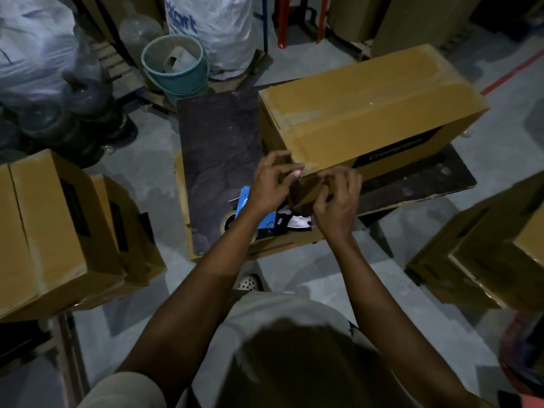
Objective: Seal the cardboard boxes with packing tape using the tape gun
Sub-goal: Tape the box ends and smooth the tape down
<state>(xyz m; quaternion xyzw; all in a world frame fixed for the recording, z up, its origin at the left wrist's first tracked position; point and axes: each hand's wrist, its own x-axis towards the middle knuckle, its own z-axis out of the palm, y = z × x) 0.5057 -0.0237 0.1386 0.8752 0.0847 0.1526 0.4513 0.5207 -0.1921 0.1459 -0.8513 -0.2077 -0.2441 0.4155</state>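
Box (368, 107) sits on dark board (217, 148), top seam taped. Both hands work at its near end: left hand (273, 184) pinches tape strip (306, 191), right hand (338, 198) curls fingers over same strip. Tape gun (266, 223) lies on board under the wrists.

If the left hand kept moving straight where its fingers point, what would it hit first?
Probably the near taped corner of the large brown cardboard box, which lies right at the left hand's fingertips. Depth is unclear in this dim light.
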